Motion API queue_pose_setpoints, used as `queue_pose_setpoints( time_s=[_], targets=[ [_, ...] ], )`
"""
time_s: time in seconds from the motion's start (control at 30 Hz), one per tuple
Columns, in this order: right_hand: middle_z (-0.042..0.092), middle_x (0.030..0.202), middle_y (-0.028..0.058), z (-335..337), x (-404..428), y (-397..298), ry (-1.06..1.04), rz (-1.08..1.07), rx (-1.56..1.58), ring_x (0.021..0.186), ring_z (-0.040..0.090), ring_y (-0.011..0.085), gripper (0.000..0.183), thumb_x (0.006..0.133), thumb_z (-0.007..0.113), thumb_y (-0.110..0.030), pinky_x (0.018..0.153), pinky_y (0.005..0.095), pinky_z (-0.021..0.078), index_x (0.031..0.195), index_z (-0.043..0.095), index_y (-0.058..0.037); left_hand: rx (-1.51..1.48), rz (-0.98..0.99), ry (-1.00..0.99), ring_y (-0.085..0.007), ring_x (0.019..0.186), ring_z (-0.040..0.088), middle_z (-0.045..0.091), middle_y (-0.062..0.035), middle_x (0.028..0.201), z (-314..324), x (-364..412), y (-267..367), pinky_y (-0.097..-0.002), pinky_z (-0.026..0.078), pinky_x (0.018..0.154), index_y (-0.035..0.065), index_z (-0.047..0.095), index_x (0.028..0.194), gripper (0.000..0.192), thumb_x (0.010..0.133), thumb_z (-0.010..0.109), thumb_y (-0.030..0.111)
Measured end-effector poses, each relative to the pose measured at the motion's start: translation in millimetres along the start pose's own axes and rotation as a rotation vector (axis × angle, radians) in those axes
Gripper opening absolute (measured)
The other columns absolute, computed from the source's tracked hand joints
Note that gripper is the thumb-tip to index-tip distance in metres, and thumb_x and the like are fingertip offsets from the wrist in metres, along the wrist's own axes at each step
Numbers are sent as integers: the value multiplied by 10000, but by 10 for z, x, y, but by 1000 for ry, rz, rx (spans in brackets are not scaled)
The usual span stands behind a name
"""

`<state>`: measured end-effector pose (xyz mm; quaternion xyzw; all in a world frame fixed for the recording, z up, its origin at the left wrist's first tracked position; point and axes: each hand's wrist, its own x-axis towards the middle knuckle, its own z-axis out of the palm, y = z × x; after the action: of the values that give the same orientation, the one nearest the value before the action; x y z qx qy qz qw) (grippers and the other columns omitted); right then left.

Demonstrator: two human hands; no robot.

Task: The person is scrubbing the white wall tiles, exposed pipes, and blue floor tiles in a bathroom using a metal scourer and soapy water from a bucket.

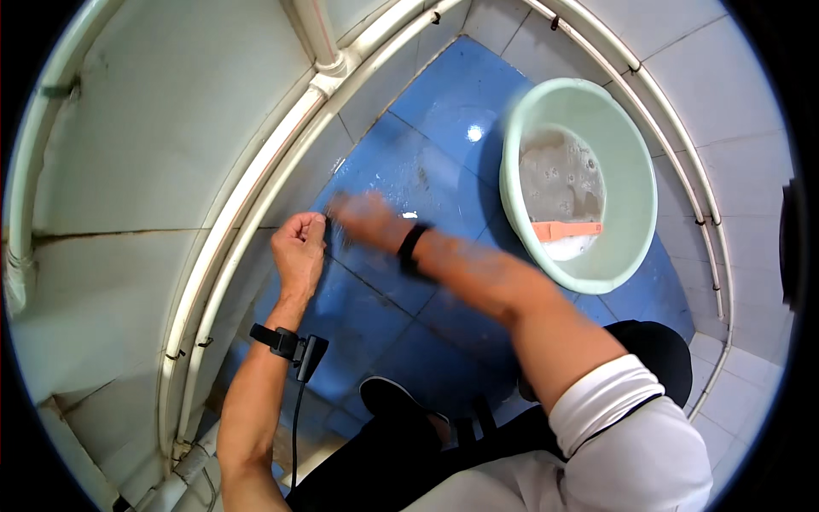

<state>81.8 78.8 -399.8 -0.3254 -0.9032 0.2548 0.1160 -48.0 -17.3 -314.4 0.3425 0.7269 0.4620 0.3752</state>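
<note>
My left hand [299,251] is curled into a loose fist beside the white tiled wall, low over the wet blue floor tiles [377,320]. Nothing shows between its fingers. Just to the right of it, my right hand [368,219] is stretched across me, close to the floor, and smeared by motion. Something dark and blurred appears at its fingertips; whether the hand grips it I cannot tell. Wet streaks shine on the tiles around this hand. Each wrist wears a black strap, and a device with a cable hangs from the left one.
A pale green plastic basin [630,192] stands to the right, with cloudy, foamy water [560,169] and an orange plastic handled tool [568,230] inside. White pipes [246,192] run along the left wall, and more pipes [681,137] follow the right wall. My shoe [387,397] is below.
</note>
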Motion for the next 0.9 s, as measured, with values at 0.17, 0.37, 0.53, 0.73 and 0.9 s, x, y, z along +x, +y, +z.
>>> queue_pose_setpoints(
  time_s=[0.17,0.37,0.53,0.73,0.9],
  targets=[
    [711,937,200,-908,50,1155,273,352,-115,862,694,389,224,784,716,-131,734,491,550,979,650,-43,26,-91,-20,-52,598,522,618,16,722,23,1,-217,-229,448,557,-23,704,905,163,936,678,135],
    [687,938,188,77,-397,-183,44,44,61,845,688,388,105,881,585,-100,750,503,554,959,641,-58,17,-86,-26,-52,597,518,606,22,720,42,18,-105,-226,431,542,-22,697,912,163,935,683,138],
    [669,795,192,-93,-393,-141,30,-76,50,717,676,407,116,926,558,-149,635,504,541,975,608,-57,-66,8,-42,-43,574,497,574,35,683,148,62,52,-207,405,518,-15,689,876,157,932,687,132],
    [678,791,167,-2008,-9,320,220,-64,-53,770,664,407,127,859,690,-174,664,500,520,938,635,-91,25,-23,-97,-41,585,499,569,35,687,279,-6,121,-212,421,525,-10,689,867,159,932,688,135],
    [591,708,97,-3348,-469,990,-37,-7,-34,673,579,254,116,869,662,-149,652,420,475,893,599,-54,60,-5,-236,-46,585,500,568,38,681,596,-92,518,-231,430,533,-9,695,882,162,935,679,144]
  ],
)
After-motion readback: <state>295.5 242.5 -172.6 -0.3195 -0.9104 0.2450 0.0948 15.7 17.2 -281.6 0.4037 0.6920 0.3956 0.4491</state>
